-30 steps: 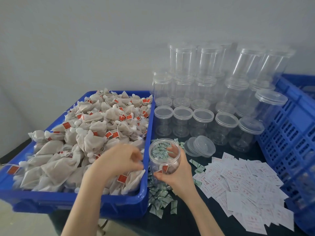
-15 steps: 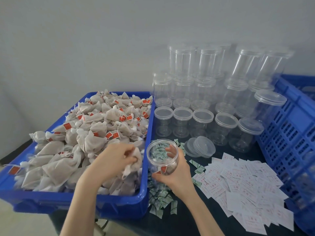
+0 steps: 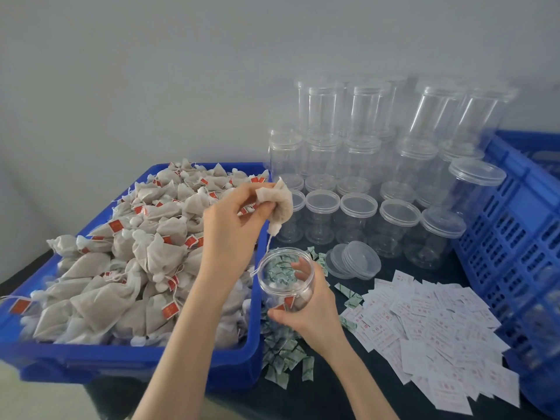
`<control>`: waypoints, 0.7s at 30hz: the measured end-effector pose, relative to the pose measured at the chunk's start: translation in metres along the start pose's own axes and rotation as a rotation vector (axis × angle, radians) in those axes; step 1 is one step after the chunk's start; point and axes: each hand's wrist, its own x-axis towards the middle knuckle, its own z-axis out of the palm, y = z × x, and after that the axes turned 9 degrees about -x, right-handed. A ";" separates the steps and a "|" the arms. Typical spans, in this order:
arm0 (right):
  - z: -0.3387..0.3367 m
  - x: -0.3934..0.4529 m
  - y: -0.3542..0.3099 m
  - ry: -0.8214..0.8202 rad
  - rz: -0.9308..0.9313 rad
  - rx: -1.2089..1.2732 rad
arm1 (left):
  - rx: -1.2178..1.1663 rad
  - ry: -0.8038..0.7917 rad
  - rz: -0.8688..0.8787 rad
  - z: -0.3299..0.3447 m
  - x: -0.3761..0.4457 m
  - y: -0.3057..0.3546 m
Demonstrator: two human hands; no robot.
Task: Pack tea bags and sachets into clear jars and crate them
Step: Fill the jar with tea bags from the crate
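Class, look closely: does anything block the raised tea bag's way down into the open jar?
Nothing visible does. The left hand holds the beige mesh tea bag above the lidless clear plastic jar, gripped by the right hand.

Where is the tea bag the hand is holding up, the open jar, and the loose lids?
tea bag [image 3: 277,204], head view, on its mesh pouch.
open jar [image 3: 274,294], head view, on its clear front wall.
loose lids [image 3: 360,263], head view, on the top lid's flat face.
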 end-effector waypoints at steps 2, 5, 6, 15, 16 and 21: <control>0.000 0.000 0.001 -0.005 0.003 -0.003 | -0.028 0.021 0.040 0.003 0.003 0.002; 0.000 0.001 0.002 -0.002 -0.001 -0.002 | -0.023 0.027 0.069 0.007 0.005 0.002; 0.001 0.001 0.002 0.002 -0.003 0.002 | -0.003 0.002 0.060 0.007 0.004 0.000; 0.002 0.003 -0.003 0.015 -0.027 -0.004 | 0.393 -0.574 -0.263 0.005 -0.024 -0.035; 0.002 0.004 -0.002 0.010 -0.024 -0.002 | 0.404 -0.578 -0.243 0.002 -0.023 -0.035; 0.001 0.006 0.002 0.034 -0.017 -0.004 | 0.574 -0.348 -0.211 -0.024 -0.012 -0.044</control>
